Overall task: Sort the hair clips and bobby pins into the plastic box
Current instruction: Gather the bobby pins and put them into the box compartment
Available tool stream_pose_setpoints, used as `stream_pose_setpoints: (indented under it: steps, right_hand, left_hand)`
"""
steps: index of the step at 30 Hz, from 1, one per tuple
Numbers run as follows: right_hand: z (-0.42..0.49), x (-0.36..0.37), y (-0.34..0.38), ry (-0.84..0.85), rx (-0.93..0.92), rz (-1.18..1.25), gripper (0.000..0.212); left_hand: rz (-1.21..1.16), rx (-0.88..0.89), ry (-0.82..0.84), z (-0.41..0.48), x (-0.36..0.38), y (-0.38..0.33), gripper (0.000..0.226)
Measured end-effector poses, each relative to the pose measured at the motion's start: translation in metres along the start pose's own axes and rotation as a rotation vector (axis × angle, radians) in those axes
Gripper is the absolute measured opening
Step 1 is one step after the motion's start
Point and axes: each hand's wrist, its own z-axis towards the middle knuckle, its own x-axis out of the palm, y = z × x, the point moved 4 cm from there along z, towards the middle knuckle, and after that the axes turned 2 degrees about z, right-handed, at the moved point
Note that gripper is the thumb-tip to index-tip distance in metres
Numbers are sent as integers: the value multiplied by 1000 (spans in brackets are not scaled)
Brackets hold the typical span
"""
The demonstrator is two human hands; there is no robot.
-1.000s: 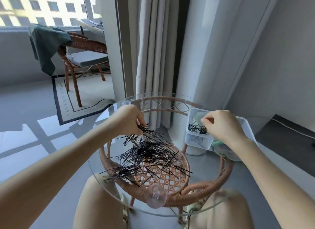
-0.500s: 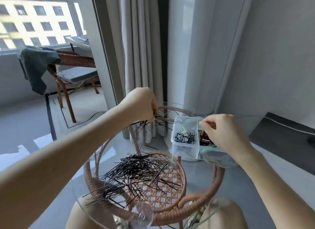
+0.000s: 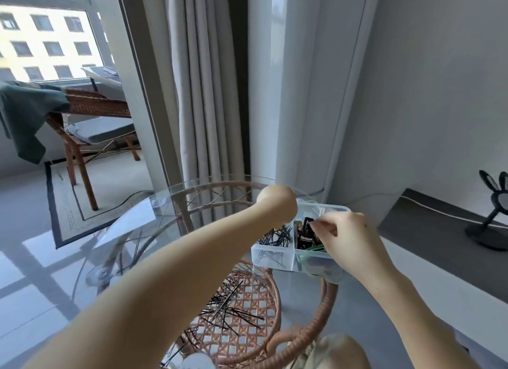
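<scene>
A clear plastic box (image 3: pixel 272 258) with compartments stands at the right edge of the round glass table (image 3: pixel 132 231). My left hand (image 3: pixel 277 204) is bent down over its left compartment, fingers hidden behind the wrist. Black bobby pins (image 3: pixel 276 237) fan out from under it into that compartment. My right hand (image 3: pixel 349 239) pinches the box's far rim beside the right compartment, which holds dark hair clips (image 3: pixel 303 235) and something green (image 3: pixel 316 249). A loose pile of bobby pins (image 3: pixel 228 311) lies on the glass near me, partly hidden by my left forearm.
The glass top rests on a rattan base (image 3: pixel 327 305). My knee (image 3: pixel 338 352) is under the near edge. A curtain (image 3: pixel 203 94) hangs behind the table. A rattan chair (image 3: pixel 90 107) with a green cloth (image 3: pixel 24 113) stands far left. A bunny-eared stand (image 3: pixel 494 204) sits on the right ledge.
My left hand lifted a bunch of bobby pins off the pile and carried it right, over the box's left compartment. My right hand stayed at the box. My view tilted up and right.
</scene>
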Motion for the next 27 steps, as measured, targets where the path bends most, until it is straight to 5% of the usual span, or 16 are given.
stream_pose_setpoints:
  steps: [7, 14, 18, 22, 27]
  right_hand:
    - [-10, -2, -3, 2, 5, 6, 20]
    - [-25, 5, 25, 35, -64, 93, 24]
    - [-47, 45, 57, 221, -156, 242, 26]
    - [-61, 118, 64, 492, -84, 252, 51]
    - [-39, 175, 70, 477, 63, 151, 55]
  left_hand:
    - [-233, -39, 424, -10, 24, 7, 49]
    - [-807, -60, 76, -36, -12, 63, 28]
    - [-386, 48, -234, -69, 9, 117, 31]
    - [-347, 54, -73, -92, 83, 161, 43]
    - [-478, 7, 7, -102, 130, 174, 50]
